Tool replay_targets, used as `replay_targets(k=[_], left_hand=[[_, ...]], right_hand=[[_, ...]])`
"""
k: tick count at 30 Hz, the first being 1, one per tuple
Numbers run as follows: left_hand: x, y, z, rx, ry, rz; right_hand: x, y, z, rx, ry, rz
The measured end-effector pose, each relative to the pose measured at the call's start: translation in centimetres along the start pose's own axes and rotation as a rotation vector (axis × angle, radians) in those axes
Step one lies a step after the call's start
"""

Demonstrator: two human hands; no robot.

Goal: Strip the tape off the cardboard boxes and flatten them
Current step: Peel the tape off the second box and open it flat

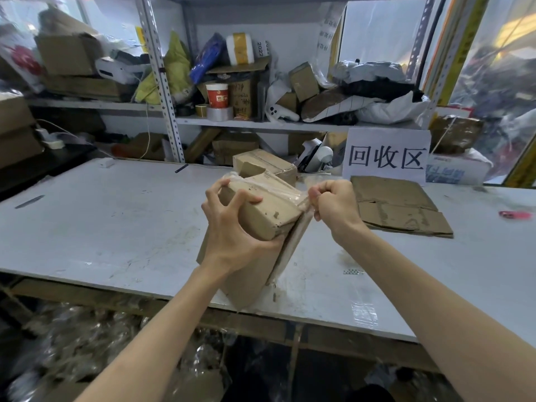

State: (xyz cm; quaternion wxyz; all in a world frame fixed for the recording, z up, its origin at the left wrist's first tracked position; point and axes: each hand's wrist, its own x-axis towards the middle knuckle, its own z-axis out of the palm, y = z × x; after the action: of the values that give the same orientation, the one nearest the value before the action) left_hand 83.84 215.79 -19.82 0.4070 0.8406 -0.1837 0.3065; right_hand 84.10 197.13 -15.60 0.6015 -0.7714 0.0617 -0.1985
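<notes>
— What lies under the hands?
— A scuffed white worktable (116, 216), spreading out to both sides.
— And beyond them?
— Grey metal shelving (162, 82) on perforated uprights, crammed with parcels and bags, against a white wall (290, 30).
— To the right?
— A white paper sign (387, 155) with black characters, and clear plastic sheeting (504, 82) letting in daylight.

What Could Not Be Made Out

The left hand (232, 227) covered the near face of the cardboard box (261, 216); the right hand (333, 204) was closed over the tape (278, 184) end, hiding it; the second box (265, 166) stood partly concealed behind; the pink object (516, 214) was blurred beyond telling; the floor clutter below the table (101, 213) was smeared.
</notes>
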Motion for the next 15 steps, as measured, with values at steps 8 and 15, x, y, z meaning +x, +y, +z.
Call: replay_targets(k=[8,15], left_hand=[[1.9,0.8,0.0,0.005,0.084,-0.132],[1.4,1.1,0.1,-0.034,0.074,-0.103]], right_hand=[[0.3,-1.1,-1.1,0.083,-0.053,-0.173],[-0.1,-0.8,-0.2,-0.107,-0.131,-0.239]])
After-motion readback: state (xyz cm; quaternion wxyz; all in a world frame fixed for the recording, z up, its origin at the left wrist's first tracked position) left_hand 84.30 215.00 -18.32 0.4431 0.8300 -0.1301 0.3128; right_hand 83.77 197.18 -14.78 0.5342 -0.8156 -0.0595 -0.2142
